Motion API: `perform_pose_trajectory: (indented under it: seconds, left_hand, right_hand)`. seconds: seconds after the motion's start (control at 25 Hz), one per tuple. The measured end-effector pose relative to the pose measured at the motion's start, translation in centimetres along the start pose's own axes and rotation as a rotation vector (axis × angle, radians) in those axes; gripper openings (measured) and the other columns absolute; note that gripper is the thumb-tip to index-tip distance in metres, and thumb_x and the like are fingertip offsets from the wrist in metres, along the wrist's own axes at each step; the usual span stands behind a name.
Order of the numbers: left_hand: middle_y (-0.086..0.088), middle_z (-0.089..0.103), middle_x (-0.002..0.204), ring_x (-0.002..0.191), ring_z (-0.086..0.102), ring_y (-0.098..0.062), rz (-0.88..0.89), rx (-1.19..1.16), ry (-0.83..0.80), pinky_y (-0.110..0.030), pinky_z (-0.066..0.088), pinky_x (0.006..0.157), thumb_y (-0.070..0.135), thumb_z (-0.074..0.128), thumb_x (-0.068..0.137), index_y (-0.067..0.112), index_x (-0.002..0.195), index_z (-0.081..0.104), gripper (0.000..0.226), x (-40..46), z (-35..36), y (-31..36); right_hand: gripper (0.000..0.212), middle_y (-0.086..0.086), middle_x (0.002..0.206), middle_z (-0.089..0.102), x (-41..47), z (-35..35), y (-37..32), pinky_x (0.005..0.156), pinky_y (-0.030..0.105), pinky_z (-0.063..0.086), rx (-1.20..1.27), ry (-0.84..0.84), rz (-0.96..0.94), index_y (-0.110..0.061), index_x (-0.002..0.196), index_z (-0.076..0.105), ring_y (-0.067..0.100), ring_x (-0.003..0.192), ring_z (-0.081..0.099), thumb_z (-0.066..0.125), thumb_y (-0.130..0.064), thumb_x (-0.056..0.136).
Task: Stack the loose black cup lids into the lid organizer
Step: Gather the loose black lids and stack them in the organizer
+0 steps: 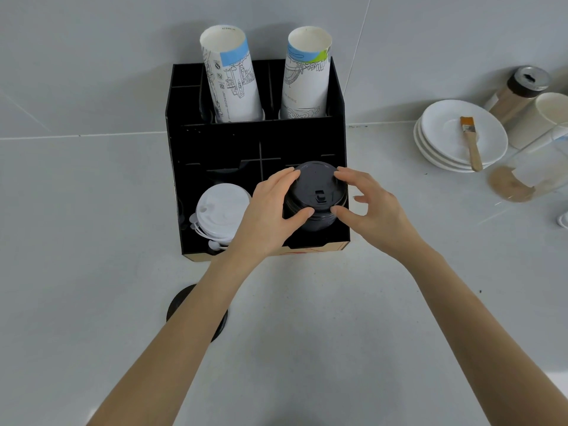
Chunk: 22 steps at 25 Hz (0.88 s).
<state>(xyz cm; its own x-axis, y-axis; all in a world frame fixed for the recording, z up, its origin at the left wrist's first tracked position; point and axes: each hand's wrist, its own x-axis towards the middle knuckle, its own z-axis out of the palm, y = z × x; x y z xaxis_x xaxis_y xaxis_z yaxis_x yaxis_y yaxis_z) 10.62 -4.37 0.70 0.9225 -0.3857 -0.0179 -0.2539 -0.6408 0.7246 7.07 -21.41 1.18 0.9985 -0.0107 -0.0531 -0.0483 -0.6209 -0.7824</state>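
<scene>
- Pale grey bench [307,333], running back to a tiled wall; carries everything in view.
- Black lid organizer [184,179] set against the wall, open face toward the wearer, likely so lids drop in from above and front.
- Two tall sleeves of paper cups [233,84] upright in the rear bays, mouths up; line-drawn artwork and small vertical print on the sides, too fine to read.
- Stack of white saucers [442,130] well off to the right, a small brush [471,142] lying across the top one; a metal-capped shaker [519,90] and a clear container behind and beside them.
- Stack of white lids [221,210] filling the front-left bay.
- Stack of black cup lids [316,195] in the front-right bay, rising above the bay's wall, sip-hole tab facing forward.
- Left hand [270,213] and right hand [365,207] cupped on opposite sides of that stack, fingertips and thumbs pressing its rim; probably squaring and seating the lids rather than lifting, though lifting cannot be ruled out.
- One loose black lid [181,302] flat on the bench near the front, half hidden under the left forearm; apparently not yet stacked.
- Tan strip under the organizer's front edge with a red mark, unreadable.
</scene>
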Motion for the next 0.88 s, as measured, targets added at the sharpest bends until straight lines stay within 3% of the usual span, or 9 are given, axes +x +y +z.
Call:
perform_pose_trajectory:
  seconds: [0.24,0.52,0.88]
  left_hand:
    - [-0.003,0.034,0.145,0.131,0.031,-0.023,-0.001,-0.007,0.007,-0.036,0.031,0.107,0.023,0.061,0.081,0.015,0.133,0.032,0.06,-0.23,0.07,0.02]
    - [-0.004,0.036,0.144,0.131,0.034,-0.024,0.008,0.0,0.02,-0.039,0.036,0.107,0.022,0.062,0.08,0.014,0.132,0.033,0.06,-0.43,0.04,-0.26]
    - [-0.002,0.034,0.145,0.131,0.032,-0.023,0.011,0.06,-0.017,-0.031,0.028,0.106,0.023,0.058,0.083,0.015,0.133,0.032,0.058,0.29,0.1,-0.24]
  right_hand:
    - [0.049,0.001,0.141,0.041,-0.13,0.08,-0.19,0.108,0.045,0.035,-0.037,0.0,-0.012,-0.019,0.127,0.042,0.021,0.127,0.039,0.06,-0.013,0.081]
    - [0.049,0.002,0.142,0.041,-0.16,0.1,-0.54,0.107,0.04,0.036,-0.089,0.002,-0.036,-0.019,0.127,0.042,0.022,0.127,0.039,0.06,-0.012,0.082]
    - [0.049,0.0,0.142,0.04,-0.02,0.3,-0.05,0.107,0.043,0.036,-0.061,0.004,0.003,-0.02,0.128,0.041,0.021,0.127,0.037,0.058,-0.015,0.083]
